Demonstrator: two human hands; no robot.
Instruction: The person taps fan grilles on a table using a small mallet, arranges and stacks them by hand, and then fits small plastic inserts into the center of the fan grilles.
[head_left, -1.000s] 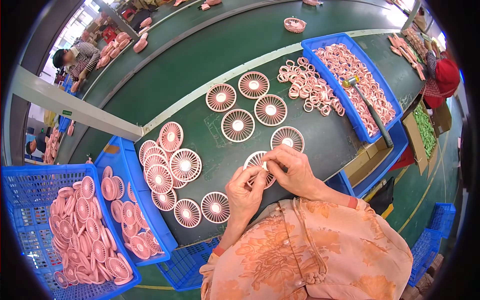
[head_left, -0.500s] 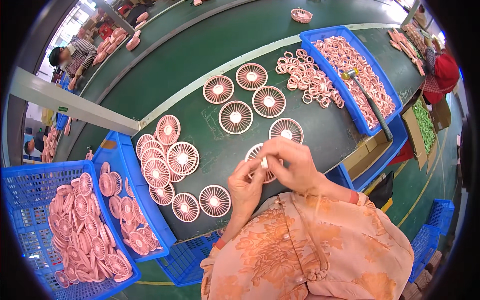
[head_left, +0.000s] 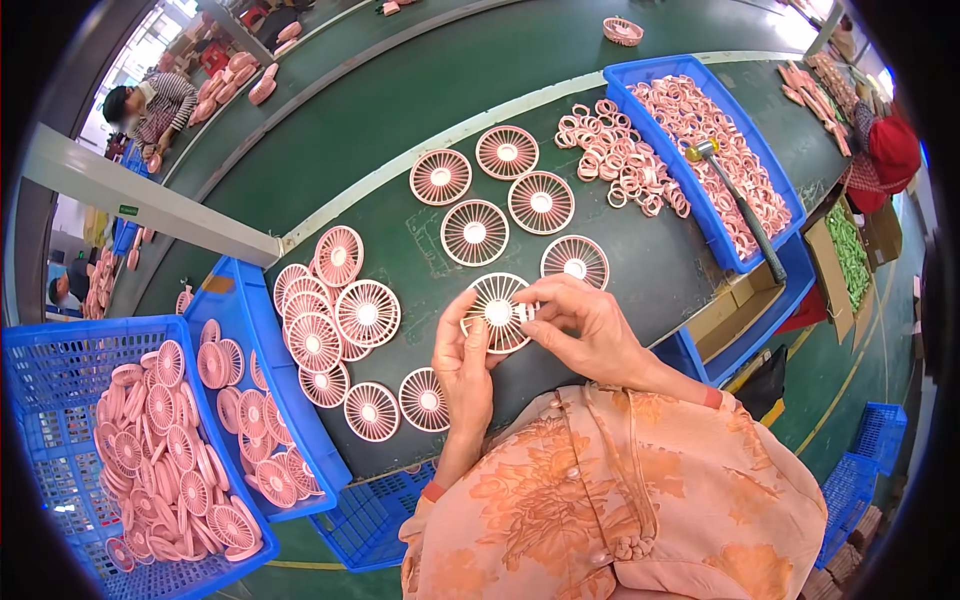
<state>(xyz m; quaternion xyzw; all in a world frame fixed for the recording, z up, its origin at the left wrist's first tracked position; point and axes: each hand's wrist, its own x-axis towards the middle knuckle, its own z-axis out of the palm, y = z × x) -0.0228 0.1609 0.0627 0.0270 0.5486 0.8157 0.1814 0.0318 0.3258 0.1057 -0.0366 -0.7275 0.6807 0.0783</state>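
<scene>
Grille [head_left: 497, 313] mid-frame; left hand [head_left: 465, 372] at its edge, grip unclear; right hand [head_left: 583, 325] pinches white piece [head_left: 525, 312]; slack pinch risks drop.

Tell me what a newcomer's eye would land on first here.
Likely the pink spoked discs spread across the green table, left hand and right hand at one. Then, upper right, the blue tray of pink rings, a hammer across it. Lower left, a blue basket holds more discs.
</scene>
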